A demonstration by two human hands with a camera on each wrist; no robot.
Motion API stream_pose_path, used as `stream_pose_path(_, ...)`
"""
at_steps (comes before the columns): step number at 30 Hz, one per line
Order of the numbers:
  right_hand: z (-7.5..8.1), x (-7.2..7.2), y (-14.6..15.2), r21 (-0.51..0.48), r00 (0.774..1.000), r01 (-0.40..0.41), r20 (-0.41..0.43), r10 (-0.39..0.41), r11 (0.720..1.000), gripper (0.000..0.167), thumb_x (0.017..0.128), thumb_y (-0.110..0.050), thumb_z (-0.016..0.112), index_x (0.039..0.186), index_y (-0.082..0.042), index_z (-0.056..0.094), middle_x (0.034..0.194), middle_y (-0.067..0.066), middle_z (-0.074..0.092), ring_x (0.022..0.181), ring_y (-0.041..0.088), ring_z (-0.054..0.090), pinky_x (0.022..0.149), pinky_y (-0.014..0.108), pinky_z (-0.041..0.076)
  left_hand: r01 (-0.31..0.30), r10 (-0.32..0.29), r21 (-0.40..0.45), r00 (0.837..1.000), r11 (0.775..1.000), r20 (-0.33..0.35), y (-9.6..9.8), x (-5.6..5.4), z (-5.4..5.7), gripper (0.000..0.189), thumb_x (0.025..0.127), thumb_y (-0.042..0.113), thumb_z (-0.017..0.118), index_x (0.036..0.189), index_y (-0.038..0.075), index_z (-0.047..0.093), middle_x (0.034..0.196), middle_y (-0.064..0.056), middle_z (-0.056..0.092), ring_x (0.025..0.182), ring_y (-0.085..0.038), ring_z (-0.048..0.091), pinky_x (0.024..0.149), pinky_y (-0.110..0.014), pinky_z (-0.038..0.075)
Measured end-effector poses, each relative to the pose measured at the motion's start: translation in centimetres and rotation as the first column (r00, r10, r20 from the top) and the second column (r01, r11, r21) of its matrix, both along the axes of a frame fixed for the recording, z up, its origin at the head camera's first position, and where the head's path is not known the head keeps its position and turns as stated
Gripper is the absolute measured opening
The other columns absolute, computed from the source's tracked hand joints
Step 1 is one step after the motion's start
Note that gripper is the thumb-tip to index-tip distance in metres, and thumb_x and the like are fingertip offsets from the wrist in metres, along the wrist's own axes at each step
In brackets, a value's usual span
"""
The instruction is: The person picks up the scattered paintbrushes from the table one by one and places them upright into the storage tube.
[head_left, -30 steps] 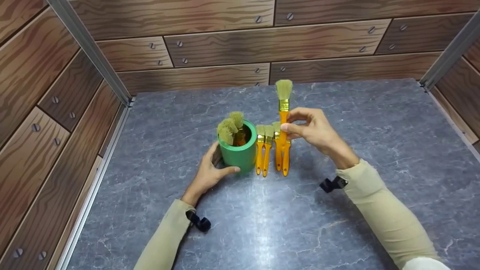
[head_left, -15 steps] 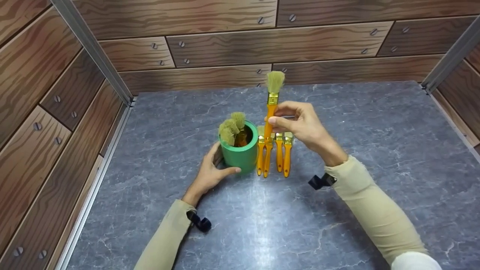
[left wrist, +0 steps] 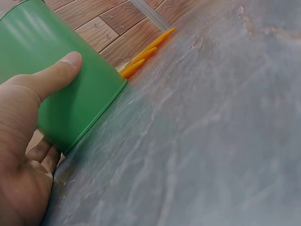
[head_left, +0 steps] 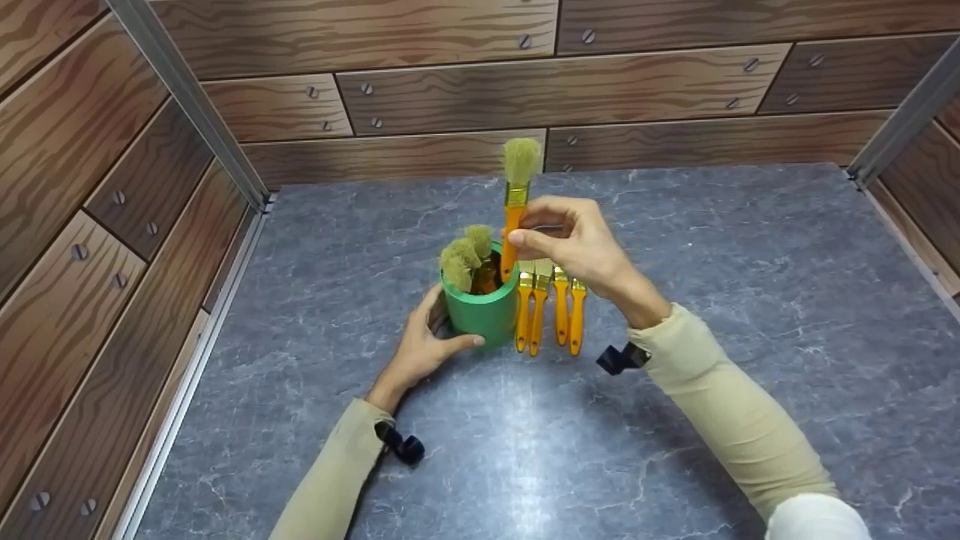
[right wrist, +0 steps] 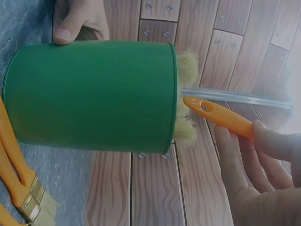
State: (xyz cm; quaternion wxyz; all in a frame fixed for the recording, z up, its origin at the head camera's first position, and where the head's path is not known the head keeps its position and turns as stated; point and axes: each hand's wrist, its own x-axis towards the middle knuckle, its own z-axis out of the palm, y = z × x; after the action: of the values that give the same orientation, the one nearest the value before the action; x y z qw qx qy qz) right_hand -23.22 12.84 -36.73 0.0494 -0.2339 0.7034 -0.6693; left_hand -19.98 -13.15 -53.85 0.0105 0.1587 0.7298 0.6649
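A green can (head_left: 484, 319) stands upright on the table, several brushes inside with their pale bristles (head_left: 459, 264) showing above the rim. Thumb and fingers of my left hand (head_left: 424, 341) curl round the can's lower left side. My right hand (head_left: 574, 240) pinches a paintbrush (head_left: 513, 217) by its orange handle, bristles up. In the right wrist view the handle's holed end (right wrist: 202, 107) is right at the can's mouth. To the right of the can, several more paintbrushes (head_left: 576, 319) lie side by side, their bristle ends partly hidden under my right hand.
The grey marbled table (head_left: 345, 247) is bounded by wood-patterned walls (head_left: 450, 97) at the back and sides. Metal posts (head_left: 191, 112) mark the corners. Black cameras (head_left: 401, 442) are strapped at both wrists.
My right hand has carried the paintbrush leftward, from above the lying brushes to over the can's rim. The left hand and the can have stayed in place.
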Motion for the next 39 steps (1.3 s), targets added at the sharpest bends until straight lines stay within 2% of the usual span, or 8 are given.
stream_pose_path(8, -0.5, -0.2, -1.3, 0.003, 0.999, -0.045, -0.007, 0.045, 0.999, 0.019, 0.098, -0.001, 0.076, 0.116, 0.007, 0.075, 0.110, 0.023, 0.078, 0.093, 0.026, 0.080, 0.090, 0.046, 0.067, 0.020, -0.020, -0.005, 1.000, 1.000, -0.009, -0.1, 0.0, 0.1, 0.108, 0.082, 0.016, 0.096, 0.169, 0.021, 0.032, 0.168, -0.002, 0.045, 0.157, -0.022, 0.041, 0.130, -0.042, 0.037)
stream_pose_path(15, -0.9, -0.2, -1.6, 0.015, 0.998, -0.067, -0.022, 0.067, 0.998, 0.022, 0.097, 0.002, 0.076, 0.118, 0.005, 0.076, 0.109, 0.018, 0.079, 0.096, 0.025, 0.079, 0.091, 0.046, 0.067, 0.020, -0.020, -0.002, 1.000, 1.000, -0.009, 0.0, -0.1, 0.0, 0.106, 0.082, 0.017, 0.095, 0.168, 0.021, 0.033, 0.167, -0.001, 0.046, 0.157, -0.021, 0.041, 0.130, -0.040, 0.037)
stream_pose_path(19, -0.9, -0.1, -1.4, 0.066, 0.995, -0.066, -0.065, 0.070, 0.996, 0.027, 0.098, -0.004, 0.078, 0.124, 0.000, 0.077, 0.119, 0.016, 0.078, 0.107, 0.027, 0.077, 0.095, 0.039, 0.065, 0.021, -0.021, 0.005, 1.000, 1.000, -0.022, 0.0, -0.1, 0.0, 0.106, 0.082, 0.014, 0.095, 0.168, 0.022, 0.034, 0.167, -0.001, 0.045, 0.157, -0.021, 0.041, 0.130, -0.041, 0.036)
stream_pose_path(24, -0.9, -0.1, -1.1, 0.086, 0.993, -0.079, -0.076, 0.085, 0.993, 0.032, 0.100, -0.008, 0.077, 0.131, 0.001, 0.074, 0.131, 0.019, 0.074, 0.120, 0.034, 0.073, 0.099, 0.036, 0.064, 0.001, -0.001, -0.010, 1.000, 1.000, -0.014, -0.1, -0.1, 0.0, 0.107, 0.081, 0.014, 0.096, 0.168, 0.022, 0.034, 0.168, -0.002, 0.045, 0.157, -0.023, 0.041, 0.130, -0.043, 0.036)
stream_pose_path(33, -1.6, 0.1, 0.1, 0.132, 0.996, -0.024, -0.085, 0.036, 0.991, 0.031, 0.100, -0.010, 0.077, 0.129, 0.001, 0.074, 0.129, 0.018, 0.074, 0.119, 0.037, 0.073, 0.097, 0.033, 0.064, 0.000, 0.001, -0.023, 1.000, 1.000, 0.007, -0.1, 0.1, -0.1, 0.106, 0.081, 0.017, 0.096, 0.167, 0.021, 0.035, 0.166, -0.002, 0.047, 0.156, -0.023, 0.043, 0.129, -0.042, 0.038)
stream_pose_path(39, -2.2, 0.2, 1.1, 0.185, 0.996, 0.034, -0.090, -0.017, 0.982, 0.029, 0.100, -0.010, 0.077, 0.126, 0.001, 0.075, 0.125, 0.018, 0.075, 0.113, 0.030, 0.075, 0.097, 0.033, 0.064, 0.005, -0.005, -0.023, 1.000, 1.000, 0.015, -0.1, 0.1, -0.1, 0.106, 0.082, 0.019, 0.096, 0.168, 0.022, 0.033, 0.167, -0.002, 0.046, 0.156, -0.024, 0.042, 0.129, -0.042, 0.038)
